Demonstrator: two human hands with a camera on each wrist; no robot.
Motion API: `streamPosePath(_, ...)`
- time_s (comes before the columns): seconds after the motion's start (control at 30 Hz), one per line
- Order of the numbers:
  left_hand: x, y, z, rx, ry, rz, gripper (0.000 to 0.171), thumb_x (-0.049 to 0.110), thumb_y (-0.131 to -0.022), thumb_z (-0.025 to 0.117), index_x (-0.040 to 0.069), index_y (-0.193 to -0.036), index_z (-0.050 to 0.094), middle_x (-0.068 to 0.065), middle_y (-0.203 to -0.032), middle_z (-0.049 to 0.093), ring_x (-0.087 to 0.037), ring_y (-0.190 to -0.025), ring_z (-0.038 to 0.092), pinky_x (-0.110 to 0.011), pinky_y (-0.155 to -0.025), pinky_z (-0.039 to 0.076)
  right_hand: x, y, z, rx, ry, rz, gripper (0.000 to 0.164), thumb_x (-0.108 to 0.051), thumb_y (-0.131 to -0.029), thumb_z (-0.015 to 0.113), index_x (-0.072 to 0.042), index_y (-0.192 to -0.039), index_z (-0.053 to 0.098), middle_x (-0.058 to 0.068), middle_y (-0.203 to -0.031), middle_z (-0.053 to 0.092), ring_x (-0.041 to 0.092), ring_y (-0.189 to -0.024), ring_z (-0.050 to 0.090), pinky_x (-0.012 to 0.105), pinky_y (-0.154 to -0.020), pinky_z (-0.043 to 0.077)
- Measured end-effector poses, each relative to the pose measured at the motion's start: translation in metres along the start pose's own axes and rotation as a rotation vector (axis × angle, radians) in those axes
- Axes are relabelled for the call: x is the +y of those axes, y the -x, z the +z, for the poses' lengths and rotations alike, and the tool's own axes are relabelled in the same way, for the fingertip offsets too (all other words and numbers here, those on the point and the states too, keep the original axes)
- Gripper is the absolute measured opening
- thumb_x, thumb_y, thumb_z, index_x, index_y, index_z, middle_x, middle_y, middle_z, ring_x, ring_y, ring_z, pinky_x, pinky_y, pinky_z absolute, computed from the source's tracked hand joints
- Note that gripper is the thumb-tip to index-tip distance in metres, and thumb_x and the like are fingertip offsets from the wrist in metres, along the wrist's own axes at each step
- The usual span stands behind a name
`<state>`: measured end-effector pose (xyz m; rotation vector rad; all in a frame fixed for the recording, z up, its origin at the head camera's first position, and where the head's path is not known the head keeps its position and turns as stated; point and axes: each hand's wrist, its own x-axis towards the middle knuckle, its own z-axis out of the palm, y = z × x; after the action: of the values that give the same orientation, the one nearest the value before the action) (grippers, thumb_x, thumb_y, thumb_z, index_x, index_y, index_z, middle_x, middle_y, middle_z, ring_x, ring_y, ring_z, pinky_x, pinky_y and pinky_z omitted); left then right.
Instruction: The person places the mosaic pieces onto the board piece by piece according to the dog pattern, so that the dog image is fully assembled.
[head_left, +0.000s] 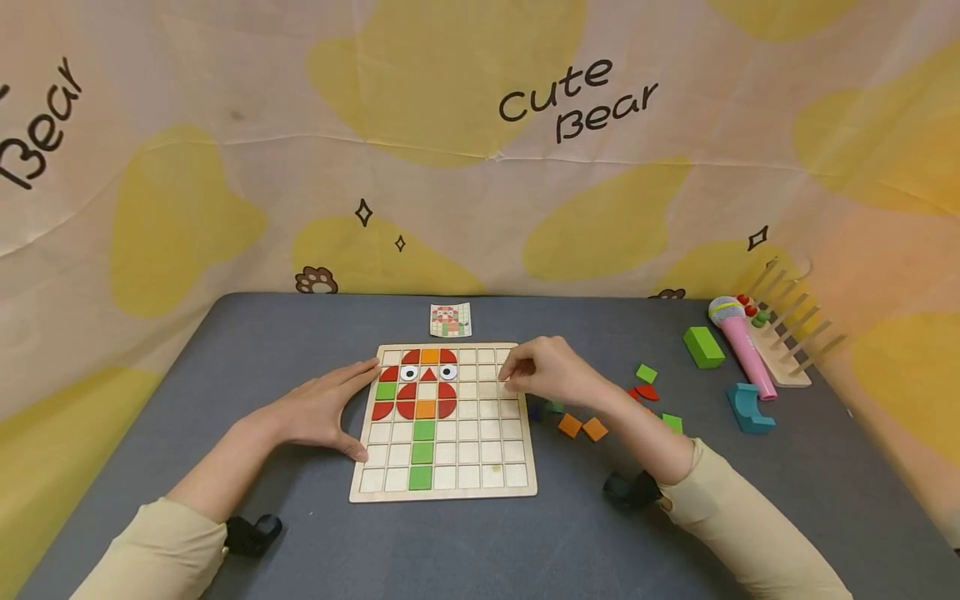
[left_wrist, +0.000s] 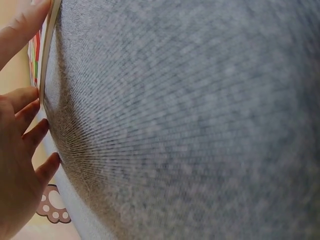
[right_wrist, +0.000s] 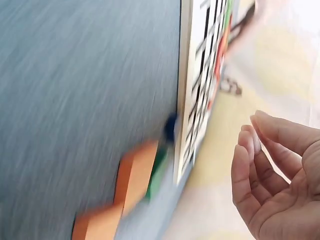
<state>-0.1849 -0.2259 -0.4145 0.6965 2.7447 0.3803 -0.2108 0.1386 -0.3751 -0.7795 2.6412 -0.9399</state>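
Observation:
A square wooden grid board lies on the table, partly filled with red, orange and green tiles and two eye tiles. My left hand spreads along its left edge, with thumb and fingertips touching the rim; the left wrist view shows these fingers mostly straight. Over the board's upper right, my right hand is raised, its fingers bent and its thumb near the fingertips. In the right wrist view, no piece shows between the right hand's fingertips.
A small picture card lies behind the board. To the right are orange pieces, red pieces and green pieces. Farther right are a green block, a pink toy microphone, a teal arch and a pegged wooden stand.

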Motion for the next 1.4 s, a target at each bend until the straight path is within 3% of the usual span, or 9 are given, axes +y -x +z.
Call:
streamPosePath(0.3, -0.003, -0.001, 0.002, 0.011, 0.005, -0.002, 0.129, 0.073, -0.056, 0.080, 0.008, -0.155, 0.030, -0.015, -0.164, 0.027, -0.044, -0.146, 0.033, -0.070, -0.109, 0.034, 0.045, 0.024, -0.054, 0.055, 0.007, 0.115, 0.019, -0.015, -0.091, 0.071, -0.008, -0.108, 0.074, 0.005, -0.102, 0.076, 0.015, -0.088, 0.068, 0.027, -0.075, 0.055)
streamPosePath(0.6, -0.004, -0.002, 0.002, 0.004, 0.009, -0.015, 0.130, 0.075, -0.056, 0.079, 0.009, -0.156, 0.030, -0.014, -0.164, 0.026, -0.044, -0.147, 0.032, -0.071, -0.110, 0.032, 0.087, 0.044, -0.094, 0.057, 0.013, 0.174, 0.026, -0.019, -0.091, 0.071, -0.007, -0.115, 0.071, 0.015, -0.113, 0.073, 0.020, -0.097, 0.069, 0.021, -0.077, 0.054)
streamPosePath(0.97, -0.002, -0.002, 0.003, 0.013, 0.005, 0.000, 0.128, 0.072, -0.056, 0.081, 0.008, -0.155, 0.030, -0.015, -0.163, 0.028, -0.044, -0.146, 0.033, -0.071, -0.108, 0.033, 0.114, 0.061, -0.106, -0.019, 0.008, 0.204, 0.033, -0.012, -0.089, 0.072, 0.000, -0.119, 0.067, 0.020, -0.118, 0.071, 0.030, -0.105, 0.069, 0.018, -0.079, 0.053)
streamPosePath(1.23, -0.001, -0.001, 0.002, 0.011, 0.004, -0.004, 0.128, 0.072, -0.056, 0.081, 0.008, -0.155, 0.030, -0.015, -0.163, 0.027, -0.044, -0.146, 0.033, -0.071, -0.108, 0.033, 0.121, 0.068, -0.106, -0.075, -0.037, 0.207, 0.035, -0.011, -0.086, 0.075, 0.002, -0.118, 0.067, 0.021, -0.110, 0.071, 0.011, -0.087, 0.066, 0.020, -0.072, 0.053)
streamPosePath(1.4, -0.001, -0.001, 0.002, 0.009, 0.005, -0.011, 0.129, 0.073, -0.056, 0.080, 0.009, -0.155, 0.030, -0.014, -0.164, 0.027, -0.044, -0.146, 0.032, -0.072, -0.108, 0.032, 0.121, 0.070, -0.099, -0.129, -0.062, 0.188, 0.034, -0.013, -0.083, 0.078, -0.001, -0.114, 0.069, 0.016, -0.104, 0.072, 0.007, -0.081, 0.064, 0.020, -0.071, 0.053)
